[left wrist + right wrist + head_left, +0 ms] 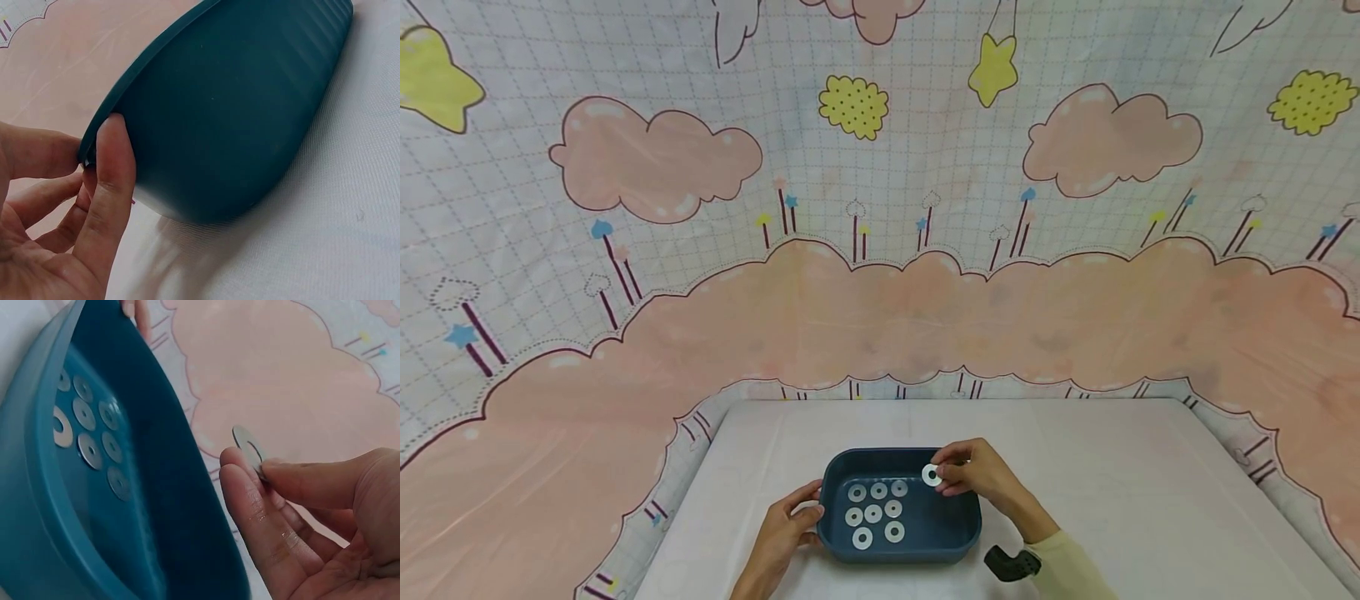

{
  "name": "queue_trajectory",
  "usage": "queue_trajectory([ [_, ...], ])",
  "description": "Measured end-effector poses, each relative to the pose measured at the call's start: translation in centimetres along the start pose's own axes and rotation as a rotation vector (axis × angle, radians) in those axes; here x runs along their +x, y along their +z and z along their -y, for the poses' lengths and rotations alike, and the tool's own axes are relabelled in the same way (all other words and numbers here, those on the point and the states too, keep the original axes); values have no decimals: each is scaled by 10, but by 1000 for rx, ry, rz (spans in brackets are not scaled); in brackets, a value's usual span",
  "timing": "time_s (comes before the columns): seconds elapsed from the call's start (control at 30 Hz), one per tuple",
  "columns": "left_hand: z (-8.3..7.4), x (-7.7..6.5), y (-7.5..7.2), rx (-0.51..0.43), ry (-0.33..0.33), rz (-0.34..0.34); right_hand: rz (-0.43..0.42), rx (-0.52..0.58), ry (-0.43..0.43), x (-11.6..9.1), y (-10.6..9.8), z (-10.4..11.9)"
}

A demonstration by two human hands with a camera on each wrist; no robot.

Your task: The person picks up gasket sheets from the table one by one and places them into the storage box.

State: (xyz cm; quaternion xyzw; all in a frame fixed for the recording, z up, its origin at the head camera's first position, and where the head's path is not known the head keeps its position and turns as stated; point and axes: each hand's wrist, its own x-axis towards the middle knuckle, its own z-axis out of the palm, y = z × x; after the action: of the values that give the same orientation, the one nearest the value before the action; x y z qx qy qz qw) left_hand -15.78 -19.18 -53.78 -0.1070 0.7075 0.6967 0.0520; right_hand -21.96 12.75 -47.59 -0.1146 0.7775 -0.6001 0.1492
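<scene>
A dark blue rectangular tray (938, 527) stands on the white-covered table, its left end held by my left hand (777, 533). In the left wrist view the thumb (114, 156) lies against the tray's outer wall (219, 112) just under the rim, with the other fingers by the rim's edge. Over the tray's back right part, my right hand (988, 475) pinches a flat metal washer (926, 477) between thumb and fingertips. The right wrist view shows this washer (240, 440) tilted on edge, clear of the tray wall. Several flat washers (856, 542) lie spread over the tray's left half.
The table (1120, 492) extends on both sides of the tray. A cloth backdrop (880, 325) with printed clouds and stars hangs behind it. A black band (1011, 564) is on the right wrist, by a pale yellow sleeve (1067, 567).
</scene>
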Motion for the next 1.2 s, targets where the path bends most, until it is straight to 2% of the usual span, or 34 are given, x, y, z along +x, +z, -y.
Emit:
queue_trajectory([
  [0.4, -1, -1, 1, -10, 11, 6, 28, 14, 36, 10, 20, -7],
  [0.7, 0, -1, 1, -6, 7, 4, 22, -66, 60, 15, 36, -10],
  [1.2, -1, 0, 0, -20, -2, 19, -25, -159, 164, 19, 51, -20],
])
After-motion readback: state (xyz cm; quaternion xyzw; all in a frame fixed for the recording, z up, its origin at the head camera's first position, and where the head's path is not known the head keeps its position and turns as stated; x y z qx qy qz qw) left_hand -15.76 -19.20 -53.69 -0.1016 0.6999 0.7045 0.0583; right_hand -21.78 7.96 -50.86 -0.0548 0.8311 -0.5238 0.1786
